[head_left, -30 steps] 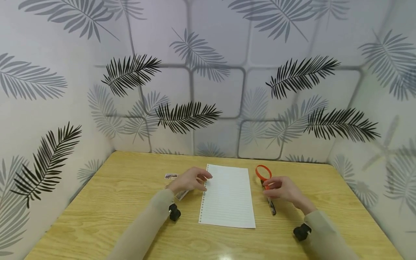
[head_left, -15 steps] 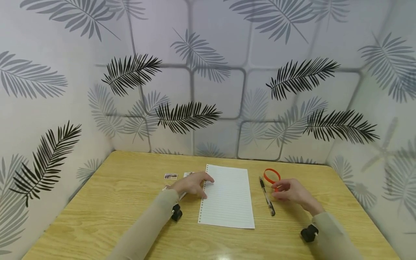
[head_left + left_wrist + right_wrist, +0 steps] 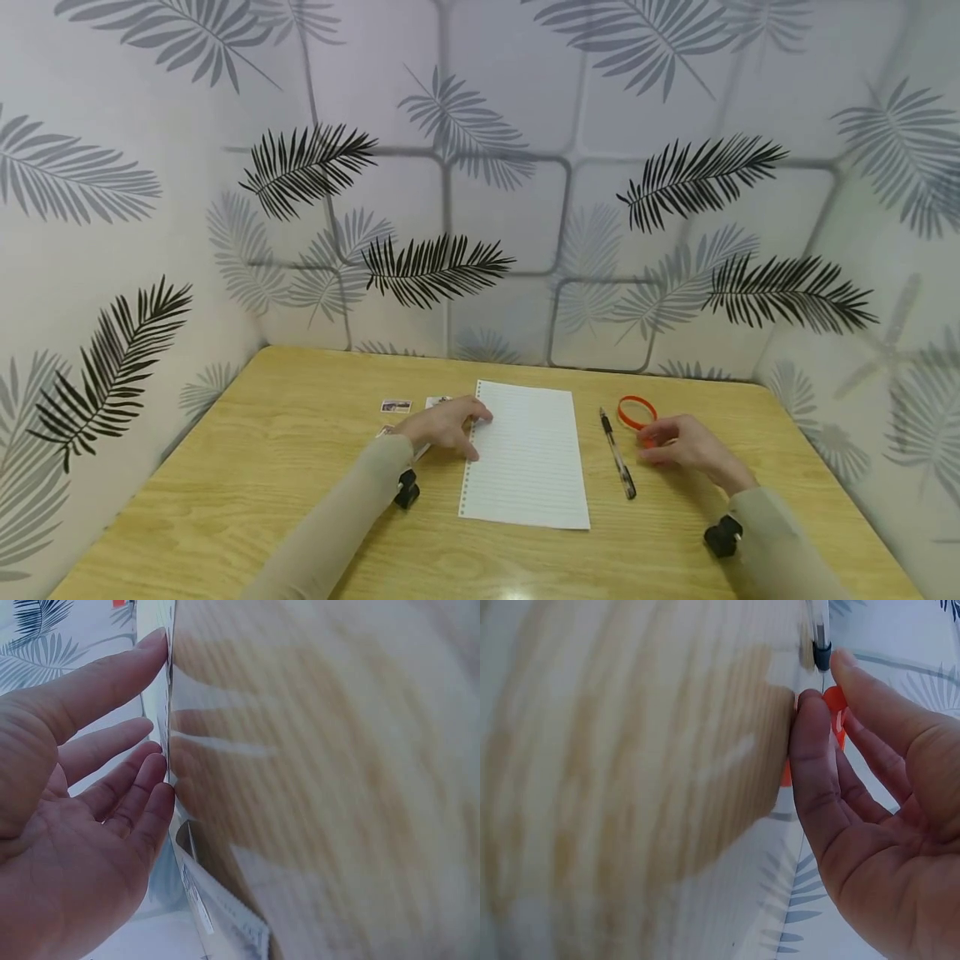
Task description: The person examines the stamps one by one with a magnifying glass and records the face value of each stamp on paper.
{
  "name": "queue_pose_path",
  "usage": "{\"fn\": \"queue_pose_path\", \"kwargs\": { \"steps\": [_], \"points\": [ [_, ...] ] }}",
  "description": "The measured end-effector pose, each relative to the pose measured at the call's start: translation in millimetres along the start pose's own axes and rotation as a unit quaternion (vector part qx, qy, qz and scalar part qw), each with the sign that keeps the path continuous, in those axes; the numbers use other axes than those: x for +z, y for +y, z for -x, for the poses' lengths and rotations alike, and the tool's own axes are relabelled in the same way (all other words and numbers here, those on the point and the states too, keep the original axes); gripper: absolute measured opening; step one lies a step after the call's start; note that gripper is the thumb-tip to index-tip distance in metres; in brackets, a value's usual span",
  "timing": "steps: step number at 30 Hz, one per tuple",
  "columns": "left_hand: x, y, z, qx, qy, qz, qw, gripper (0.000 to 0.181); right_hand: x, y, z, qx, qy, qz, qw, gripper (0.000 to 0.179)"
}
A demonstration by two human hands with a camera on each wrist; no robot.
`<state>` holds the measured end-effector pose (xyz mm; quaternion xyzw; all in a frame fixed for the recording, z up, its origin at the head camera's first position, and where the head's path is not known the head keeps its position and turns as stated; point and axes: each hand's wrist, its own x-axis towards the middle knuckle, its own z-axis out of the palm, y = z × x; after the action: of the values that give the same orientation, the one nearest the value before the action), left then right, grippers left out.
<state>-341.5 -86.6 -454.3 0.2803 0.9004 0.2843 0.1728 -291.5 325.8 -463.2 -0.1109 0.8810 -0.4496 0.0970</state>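
My right hand pinches the handle of an orange-rimmed magnifying glass between thumb and fingertips, low over the table; the right wrist view shows its orange handle at the fingertips. Just left of it lies a clear-barrelled pen with a dark cap. My left hand rests at the punched left edge of a sheet of lined paper, fingers loosely spread and thumb apart. Partly hidden beneath that hand is a small stamp-like picture with a toothed edge.
Small printed stamps lie left of the paper: one farther back, another behind the left hand, and a third by the wrist. The wooden table meets patterned walls at the back and sides.
My right hand has drawn the magnifying glass rightward, off the pen, which now lies uncovered. The left hand has shifted slightly right onto the paper's edge, then stayed there.
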Motion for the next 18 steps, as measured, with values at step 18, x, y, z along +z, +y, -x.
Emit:
{"fn": "queue_pose_path", "kwargs": {
  "steps": [18],
  "points": [
    [0.3, -0.8, 1.4, -0.006, -0.013, 0.023, 0.9996, 0.063, -10.7, 10.6, -6.5, 0.010, -0.032, 0.014, 0.9993, 0.037]
  ]
}}
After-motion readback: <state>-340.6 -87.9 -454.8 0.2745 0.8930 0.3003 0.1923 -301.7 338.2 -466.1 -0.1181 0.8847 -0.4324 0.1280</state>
